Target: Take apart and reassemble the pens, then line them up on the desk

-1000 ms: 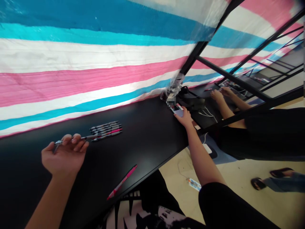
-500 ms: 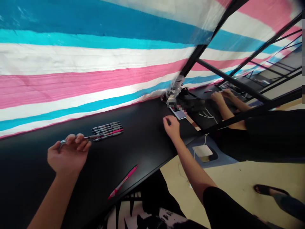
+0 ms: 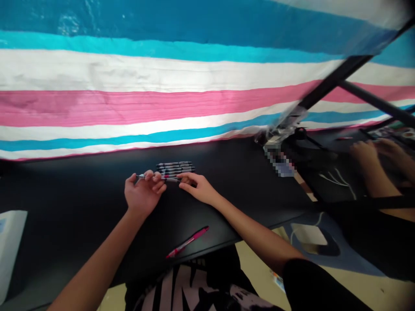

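Palm up over the black table (image 3: 233,177), my left hand (image 3: 145,192) holds a grey pen (image 3: 140,176) between its fingers. My right hand (image 3: 197,186) has its thumb and fingers bent at the right end of the pens; whether it grips one is too small to tell. A row of several grey and black pens (image 3: 175,166) lies just behind both hands, partly covered by the fingers. Nearer the front edge, a pink pen (image 3: 188,242) lies slantwise on the table.
A striped sheet (image 3: 162,108) hangs behind the table. At the right are a clear plastic bag (image 3: 287,123), a black metal frame (image 3: 337,82), white cables (image 3: 337,178) and another person's hands (image 3: 366,151). A white object (image 3: 11,246) is at the left edge.
The view has turned left. My right hand has come from the table's right side to the pens beside my left hand. My left hand still holds its pen.
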Demonstrator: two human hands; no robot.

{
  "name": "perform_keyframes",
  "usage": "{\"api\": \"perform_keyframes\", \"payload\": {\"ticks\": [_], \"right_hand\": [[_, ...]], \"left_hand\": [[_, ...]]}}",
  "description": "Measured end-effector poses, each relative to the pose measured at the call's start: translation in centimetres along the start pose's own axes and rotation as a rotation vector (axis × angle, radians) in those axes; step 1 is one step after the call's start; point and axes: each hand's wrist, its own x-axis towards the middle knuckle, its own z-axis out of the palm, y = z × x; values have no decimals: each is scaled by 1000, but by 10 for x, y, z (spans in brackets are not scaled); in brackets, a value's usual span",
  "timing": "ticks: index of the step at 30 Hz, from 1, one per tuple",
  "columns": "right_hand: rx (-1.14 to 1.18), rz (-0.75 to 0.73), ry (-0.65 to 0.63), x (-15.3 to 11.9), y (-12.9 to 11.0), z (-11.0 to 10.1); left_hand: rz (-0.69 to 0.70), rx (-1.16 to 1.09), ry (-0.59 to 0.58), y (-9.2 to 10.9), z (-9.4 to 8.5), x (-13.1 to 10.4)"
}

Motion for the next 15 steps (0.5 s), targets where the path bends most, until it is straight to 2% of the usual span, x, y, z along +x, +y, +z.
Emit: {"api": "perform_keyframes", "payload": {"ticks": [4, 9, 15], "right_hand": [[46, 24, 71, -1, 9, 7], [3, 10, 127, -8, 11, 2], [18, 35, 141, -6, 12, 2]], "left_hand": [[-18, -13, -38, -8, -5, 1], [-37, 1, -84, -18, -6, 0], [-42, -42, -21, -22, -4, -2]]}}
